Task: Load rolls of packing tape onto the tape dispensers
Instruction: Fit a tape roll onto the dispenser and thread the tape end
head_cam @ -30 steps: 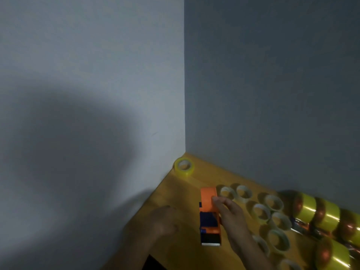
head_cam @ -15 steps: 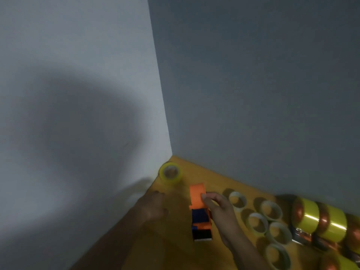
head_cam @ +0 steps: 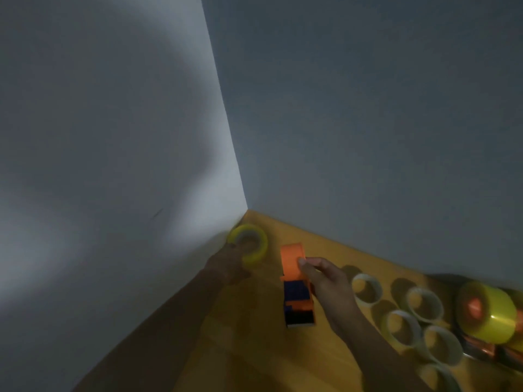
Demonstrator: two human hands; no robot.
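Observation:
An orange and blue tape dispenser [head_cam: 295, 284] lies on the wooden table [head_cam: 254, 349], its handle pointing to the far corner. My right hand [head_cam: 325, 284] holds it by the right side, thumb on the orange handle. A yellow roll of tape [head_cam: 252, 244] sits in the corner by the wall. My left hand [head_cam: 230, 264] reaches onto it, fingers at its near rim; the blur hides how firm the grip is.
Several empty white tape cores [head_cam: 404, 321] lie to the right of the dispenser. Full yellow rolls [head_cam: 486, 312] on dispensers line the right edge. Two grey walls [head_cam: 368, 137] meet at the corner behind the table.
My left hand has moved forward from the table to the yellow roll in the corner. My right hand stays on the dispenser. The camera view has shifted.

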